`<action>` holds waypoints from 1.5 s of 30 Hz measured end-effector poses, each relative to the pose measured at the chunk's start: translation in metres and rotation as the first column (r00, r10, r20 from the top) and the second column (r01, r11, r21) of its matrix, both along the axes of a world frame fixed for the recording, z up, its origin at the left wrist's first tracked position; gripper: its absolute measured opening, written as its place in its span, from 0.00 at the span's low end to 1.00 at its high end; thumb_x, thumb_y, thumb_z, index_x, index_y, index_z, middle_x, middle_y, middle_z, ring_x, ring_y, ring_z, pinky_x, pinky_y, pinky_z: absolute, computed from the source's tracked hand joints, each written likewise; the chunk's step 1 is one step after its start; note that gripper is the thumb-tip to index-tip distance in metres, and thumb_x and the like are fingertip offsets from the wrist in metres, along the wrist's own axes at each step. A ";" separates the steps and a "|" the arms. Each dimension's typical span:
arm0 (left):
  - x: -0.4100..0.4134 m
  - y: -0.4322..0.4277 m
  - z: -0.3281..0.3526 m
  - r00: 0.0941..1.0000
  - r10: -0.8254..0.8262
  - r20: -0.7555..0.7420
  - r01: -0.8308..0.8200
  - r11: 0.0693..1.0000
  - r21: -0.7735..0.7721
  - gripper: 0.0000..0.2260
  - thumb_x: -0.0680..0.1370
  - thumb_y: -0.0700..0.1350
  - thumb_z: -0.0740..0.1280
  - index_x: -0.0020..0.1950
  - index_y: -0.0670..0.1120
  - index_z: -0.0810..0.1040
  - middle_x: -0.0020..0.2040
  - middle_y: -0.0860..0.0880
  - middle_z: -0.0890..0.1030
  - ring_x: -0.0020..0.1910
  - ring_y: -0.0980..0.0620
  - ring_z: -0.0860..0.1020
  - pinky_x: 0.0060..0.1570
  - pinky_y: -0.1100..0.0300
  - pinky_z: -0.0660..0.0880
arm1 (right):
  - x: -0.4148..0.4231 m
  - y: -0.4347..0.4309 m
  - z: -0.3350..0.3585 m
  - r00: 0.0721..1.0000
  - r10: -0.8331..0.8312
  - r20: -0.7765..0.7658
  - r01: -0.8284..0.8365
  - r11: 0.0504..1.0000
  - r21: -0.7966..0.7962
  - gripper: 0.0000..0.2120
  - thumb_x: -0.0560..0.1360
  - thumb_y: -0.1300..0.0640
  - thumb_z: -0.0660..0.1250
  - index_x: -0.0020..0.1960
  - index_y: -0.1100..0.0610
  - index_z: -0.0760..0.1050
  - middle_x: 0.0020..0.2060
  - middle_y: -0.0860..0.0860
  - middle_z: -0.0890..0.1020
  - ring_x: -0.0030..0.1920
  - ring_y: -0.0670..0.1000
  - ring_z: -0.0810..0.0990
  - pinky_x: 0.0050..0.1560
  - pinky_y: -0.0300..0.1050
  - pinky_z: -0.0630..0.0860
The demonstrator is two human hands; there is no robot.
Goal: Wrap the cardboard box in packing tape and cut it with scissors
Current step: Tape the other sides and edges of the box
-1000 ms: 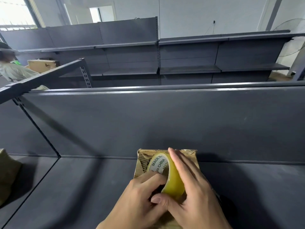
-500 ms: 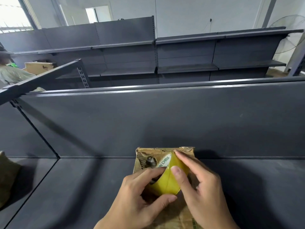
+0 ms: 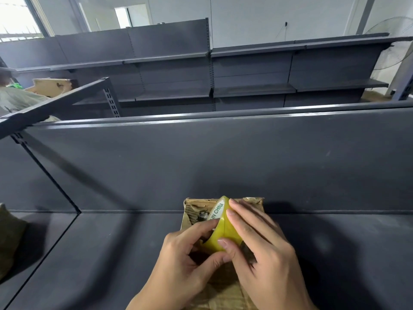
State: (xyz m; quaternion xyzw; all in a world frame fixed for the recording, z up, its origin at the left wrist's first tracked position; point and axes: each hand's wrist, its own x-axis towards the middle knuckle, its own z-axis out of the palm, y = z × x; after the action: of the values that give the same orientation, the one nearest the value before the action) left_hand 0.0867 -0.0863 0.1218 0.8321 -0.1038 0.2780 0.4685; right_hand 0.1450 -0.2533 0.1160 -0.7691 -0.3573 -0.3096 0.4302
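Note:
A worn brown cardboard box (image 3: 194,211) lies on the dark grey shelf (image 3: 100,253), its far end against the back panel. Above it stands a yellowish roll of packing tape (image 3: 223,233) with a white core label, held on edge. My left hand (image 3: 185,271) grips the roll from the left, thumb under its near rim. My right hand (image 3: 266,253) holds it from the right, fingers laid over the outer face. Most of the box is hidden under my hands. No scissors are in view.
The shelf's upright back panel (image 3: 223,159) rises just behind the box. A brown bag-like object (image 3: 9,238) sits at the far left. More grey shelving (image 3: 245,70) stands behind, with another cardboard box (image 3: 51,86) and a person's shoulder (image 3: 15,99) at upper left.
The roll has turned in my hands, from showing its round label face to standing almost edge-on. My right fingers slid along its outer face.

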 end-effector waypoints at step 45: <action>0.001 0.004 0.009 0.978 -0.208 0.013 0.208 0.977 -0.046 0.14 0.67 0.40 0.78 0.41 0.42 0.73 0.57 0.44 0.76 0.56 0.37 0.76 0.47 0.44 0.74 | 0.008 -0.013 0.020 0.505 0.470 -0.724 -0.385 0.873 0.299 0.31 0.70 0.34 0.73 0.69 0.43 0.73 0.62 0.47 0.82 0.62 0.51 0.82 0.58 0.53 0.81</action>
State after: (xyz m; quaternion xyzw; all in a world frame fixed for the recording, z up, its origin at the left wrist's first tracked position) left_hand 0.0876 -0.0820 0.1311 0.8042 -0.1856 0.2332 0.5142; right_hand 0.1526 -0.2666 0.1360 -0.6903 -0.2984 0.1528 0.6411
